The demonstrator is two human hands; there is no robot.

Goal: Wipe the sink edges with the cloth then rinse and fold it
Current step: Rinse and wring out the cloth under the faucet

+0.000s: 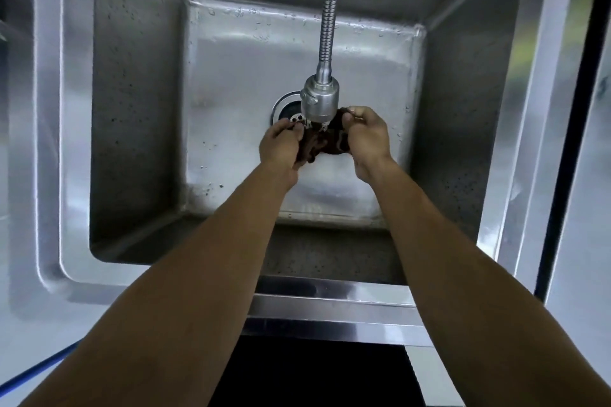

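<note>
rinse | my left hand (281, 145) and right hand (365, 135) fingers bunch cloth (325, 144) | spray head (320, 102) just above | knead under flow, squeeze evenly

A dark brown cloth (325, 144) is hanging bunched and crumpled low inside a steel sink (139, 116), near the drain. The sink is sitting deep and square, its walls and floor glistening with water drops.

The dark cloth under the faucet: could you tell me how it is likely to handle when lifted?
The dark cloth is bunched between the left hand and right hand, so it is probably floppy. Held right under the faucet head, it is likely soaked, heavier than it looks, and apt to drip.
</note>
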